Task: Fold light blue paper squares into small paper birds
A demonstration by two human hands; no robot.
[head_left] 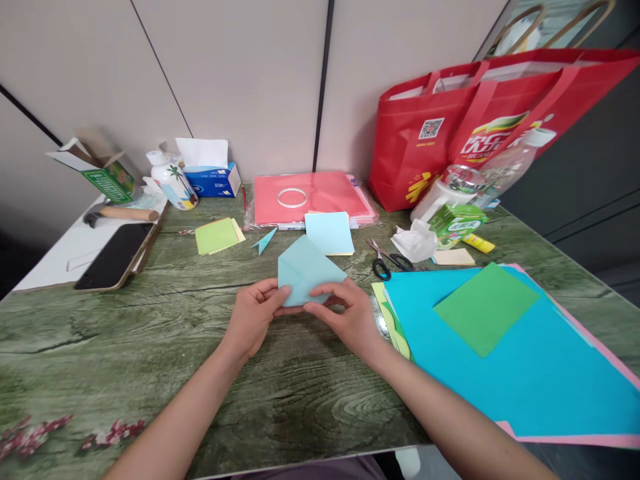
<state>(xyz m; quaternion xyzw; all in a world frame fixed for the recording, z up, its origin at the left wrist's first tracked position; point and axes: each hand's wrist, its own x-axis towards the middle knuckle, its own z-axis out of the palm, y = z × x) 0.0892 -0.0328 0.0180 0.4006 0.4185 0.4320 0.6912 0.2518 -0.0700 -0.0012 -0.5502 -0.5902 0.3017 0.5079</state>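
Observation:
A light blue sheet of paper [307, 267] is held up over the middle of the table, its lower edge folded or curled toward me. My left hand [255, 313] pinches its lower left edge, thumb on the front face. On the lower right edge, my right hand [350, 313] grips the same sheet, with the index finger lying across the front. Just behind it lies a stack of light blue square paper [330, 233]. A small folded blue paper piece [265, 241] rests to the left of that stack. Black-handled scissors [387, 259] lie open beyond my right hand.
Green paper [487, 310] lies on large blue sheets [465, 387] at right. Red bags [425, 133], a green packet [457, 223] and crumpled tissue [415, 240] stand behind. At left are a phone [115, 257], hammer [125, 213], bottle [173, 180] and yellow-green notes [217, 237].

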